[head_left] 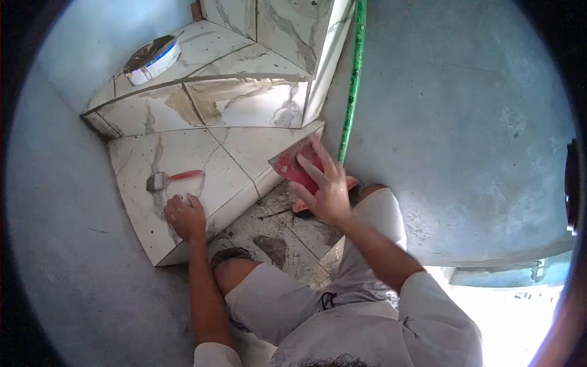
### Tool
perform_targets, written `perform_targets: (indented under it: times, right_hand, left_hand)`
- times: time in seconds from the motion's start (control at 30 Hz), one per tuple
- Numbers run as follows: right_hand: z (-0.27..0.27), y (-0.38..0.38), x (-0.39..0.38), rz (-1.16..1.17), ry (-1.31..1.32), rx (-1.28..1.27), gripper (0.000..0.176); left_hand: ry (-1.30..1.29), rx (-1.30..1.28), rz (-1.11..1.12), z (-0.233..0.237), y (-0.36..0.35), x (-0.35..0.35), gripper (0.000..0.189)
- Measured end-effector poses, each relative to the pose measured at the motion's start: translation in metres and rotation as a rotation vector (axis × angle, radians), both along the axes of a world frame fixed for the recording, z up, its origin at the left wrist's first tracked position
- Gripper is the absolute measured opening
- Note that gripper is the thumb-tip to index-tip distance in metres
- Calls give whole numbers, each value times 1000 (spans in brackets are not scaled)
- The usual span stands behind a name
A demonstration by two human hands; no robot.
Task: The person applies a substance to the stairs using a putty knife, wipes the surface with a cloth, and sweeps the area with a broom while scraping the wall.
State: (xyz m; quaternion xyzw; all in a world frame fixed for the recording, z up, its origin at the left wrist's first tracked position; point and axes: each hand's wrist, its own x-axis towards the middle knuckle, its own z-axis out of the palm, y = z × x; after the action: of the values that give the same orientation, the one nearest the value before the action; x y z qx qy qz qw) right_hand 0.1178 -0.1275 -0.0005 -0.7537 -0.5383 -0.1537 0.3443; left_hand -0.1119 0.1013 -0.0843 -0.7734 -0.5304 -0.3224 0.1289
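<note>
My right hand [327,189] holds a red flat tool [299,165], its fingers spread over the tool's face. The tool's pale edge lies along the front corner of the lower marbled tile step [232,162]. On the left part of that step rests my left hand [185,215], its fingers bent against the tile; whether anything lies under them is hidden. Just above it lies a paintbrush [174,178] with a red handle and dark bristles pointing left.
On the upper tiled step [223,58] stands a white round container [153,60] of brownish paste. A green pole or hose [353,79] leans along the grey wall [452,122] at right. Dirty floor tiles [287,238] show between my knees and the step.
</note>
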Motion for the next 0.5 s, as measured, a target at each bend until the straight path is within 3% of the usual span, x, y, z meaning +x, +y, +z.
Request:
perform_targets:
  times: [0.03, 0.1, 0.13, 0.2, 0.33, 0.5]
  right_hand:
    - [-15, 4, -8, 8, 11, 11, 53]
    - [-36, 14, -29, 180, 1161, 276, 57]
    - [-36, 17, -38, 216, 1180, 258, 57]
    - [-25, 19, -42, 527, 2178, 542, 64]
    - [-2, 43, -35, 901, 2320, 466, 69]
    - [13, 77, -25, 1007, 2153, 358, 78]
  left_hand:
    - [11, 11, 8, -1, 2, 1, 24]
    - [16, 39, -36, -5, 4, -3, 24]
    - [30, 44, 4, -2, 3, -6, 24]
    - [-11, -28, -24, 2, 1, -3, 25]
    - [-53, 27, -14, 6, -1, -1, 23]
    - [-104, -26, -47, 9, 0, -4, 19]
